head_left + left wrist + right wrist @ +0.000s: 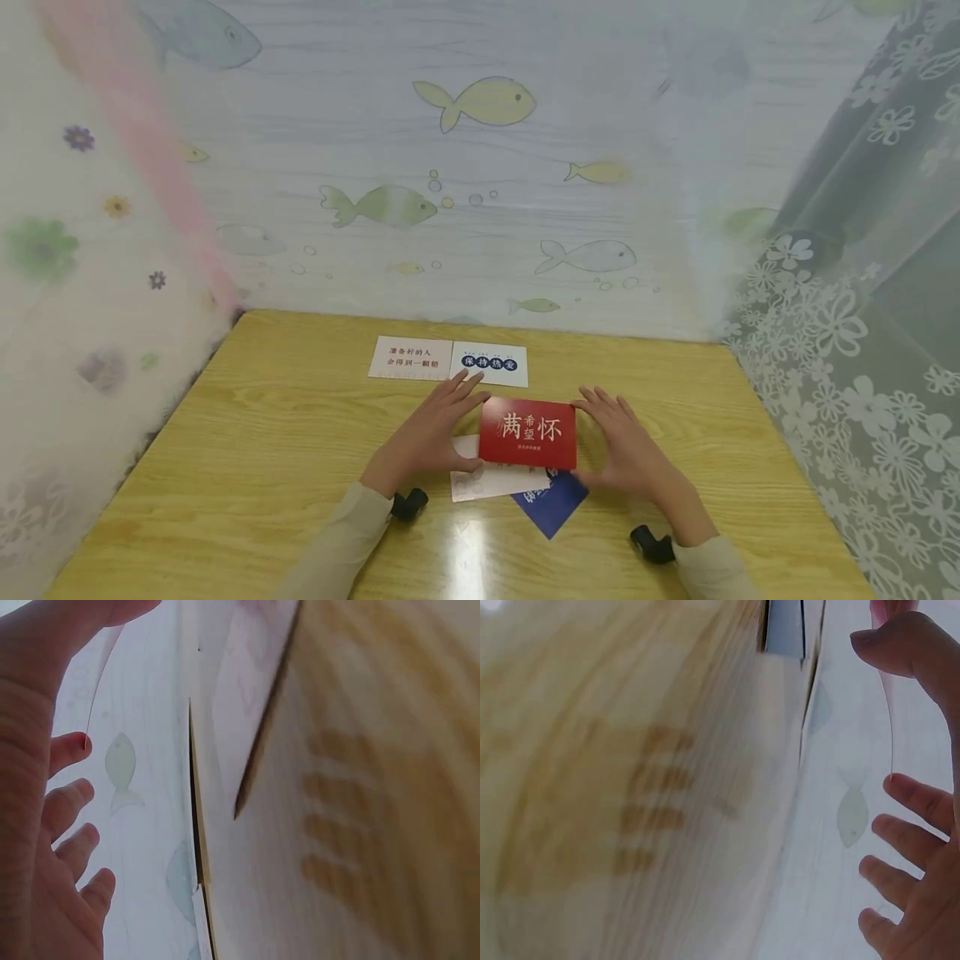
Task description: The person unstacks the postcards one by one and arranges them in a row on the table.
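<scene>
A red card with white Chinese characters is held up, face toward the head camera, between both hands. My left hand holds its left edge, index fingertip at the upper corner and thumb at the lower one. At the right edge, my right hand grips the corners in the same way. In both wrist views the other fingers of the left hand and right hand spread free of the card. Below and partly behind it are a pale card and a blue card, overlapping each other.
Farther back on the wooden table, a pale pink card and a white card with blue round lettering lie side by side. A fish-printed curtain hangs along the back edge, and a lace curtain hangs at right.
</scene>
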Available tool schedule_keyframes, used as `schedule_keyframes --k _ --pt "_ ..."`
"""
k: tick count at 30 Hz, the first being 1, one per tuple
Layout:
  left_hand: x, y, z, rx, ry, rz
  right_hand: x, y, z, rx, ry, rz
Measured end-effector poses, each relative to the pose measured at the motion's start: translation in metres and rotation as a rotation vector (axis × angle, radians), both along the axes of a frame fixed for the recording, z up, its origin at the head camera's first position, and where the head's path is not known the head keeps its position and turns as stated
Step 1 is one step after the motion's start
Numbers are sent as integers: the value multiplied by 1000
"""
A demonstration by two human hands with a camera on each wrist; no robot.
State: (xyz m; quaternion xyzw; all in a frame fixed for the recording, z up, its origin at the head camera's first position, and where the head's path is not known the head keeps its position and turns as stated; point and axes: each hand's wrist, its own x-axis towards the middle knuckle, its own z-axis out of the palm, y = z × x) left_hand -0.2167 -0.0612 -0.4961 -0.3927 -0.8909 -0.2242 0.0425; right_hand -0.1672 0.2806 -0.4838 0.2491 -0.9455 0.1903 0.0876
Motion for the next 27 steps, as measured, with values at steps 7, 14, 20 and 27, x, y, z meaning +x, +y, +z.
schedule_keyframes --k 7,14,20,27 --pt "-19 14 2 -34 -80 2 -16 11 -5 -26 -43 -18" --pt "-39 29 6 -28 -104 -18 -35 23 -6 -57 -81 -23" --pt "-55 39 5 -17 -163 11 -54 31 -7 -83 -126 -35" --pt "-80 54 -1 -44 -194 23 -76 43 -8 -93 -137 -41"
